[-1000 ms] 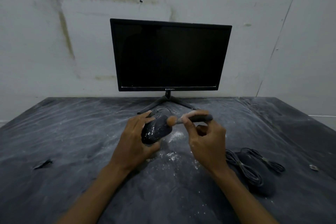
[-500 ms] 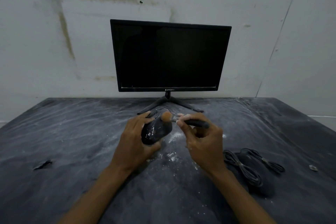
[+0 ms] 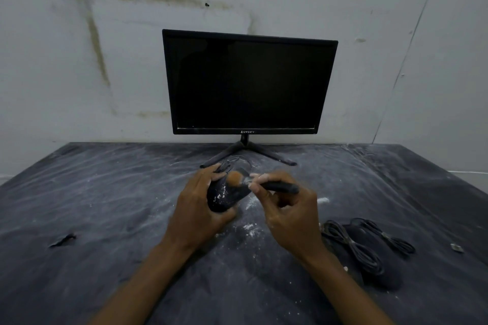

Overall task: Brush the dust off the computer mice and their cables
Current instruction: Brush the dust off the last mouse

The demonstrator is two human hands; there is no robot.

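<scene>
My left hand grips a black computer mouse speckled with white dust, holding it just above the dark table. My right hand pinches the dark handle of a small brush. Its orange bristles lie on the top front of the mouse. The mouse's cable trails back toward the monitor stand. Two more black mice lie at the right with bundled cables draped over them.
A black monitor stands on a tripod foot at the back against a stained white wall. White dust is scattered on the plastic-covered table. A tear shows at the left, a small scrap at the right.
The brush has swept leftward and up over the mouse, from its right edge to its top front. My left hand keeps the mouse in nearly the same place.
</scene>
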